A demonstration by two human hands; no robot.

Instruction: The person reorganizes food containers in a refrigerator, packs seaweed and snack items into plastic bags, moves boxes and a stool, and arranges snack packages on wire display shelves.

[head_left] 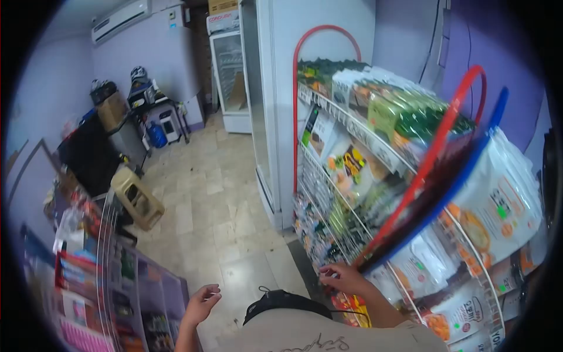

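Observation:
My left hand point(203, 300) hangs over the floor at the lower middle, its fingers loosely bent and apart with nothing in them. My right hand point(346, 278) is beside the lower part of the red rack frame point(419, 182), fingers slightly curled and apart; I see nothing held in it. Whether it touches the rack, I cannot tell. The wire racks near it carry plastic packs of food, among them green packs point(410, 120) on the top shelf and white packs point(498, 199) at the right. Beneath my right forearm is a red and yellow pack point(352, 308).
A wire rack and purple shelf point(149, 276) with goods stand at the left. Beyond are a beige plastic stool point(138, 199), a black chair point(88, 152) and a small glass-door fridge point(231, 82). A tall white fridge point(264, 117) borders the tiled aisle point(214, 205).

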